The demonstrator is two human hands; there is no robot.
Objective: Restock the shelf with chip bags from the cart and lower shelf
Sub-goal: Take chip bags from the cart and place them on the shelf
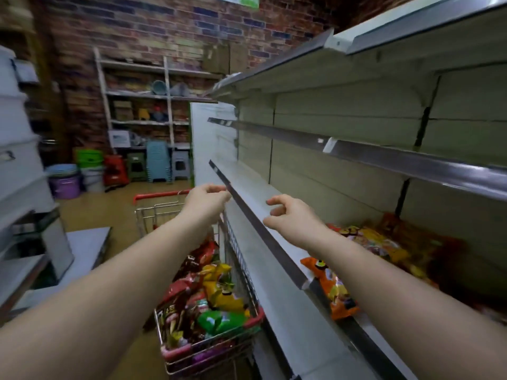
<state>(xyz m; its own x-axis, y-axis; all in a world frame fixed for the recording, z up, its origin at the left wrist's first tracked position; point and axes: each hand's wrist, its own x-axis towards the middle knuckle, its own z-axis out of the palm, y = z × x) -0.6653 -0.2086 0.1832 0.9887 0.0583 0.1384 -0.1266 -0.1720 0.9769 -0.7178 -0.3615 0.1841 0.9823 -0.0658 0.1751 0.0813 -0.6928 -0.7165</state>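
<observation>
Reaching, left hand (204, 200): loosely curled, empty, at shelf edge (248, 208)
Right hand (290, 215): half open, empty
Risk: crowded cart (208, 311) spilling bags when grabbed

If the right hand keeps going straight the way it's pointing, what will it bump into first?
Probably nothing soon. The right hand hovers over the bare shelf, fingers loosely curled and pointing along it. The way ahead looks free; far along, it might reach the white end panel, though depth is hard to judge.
</observation>
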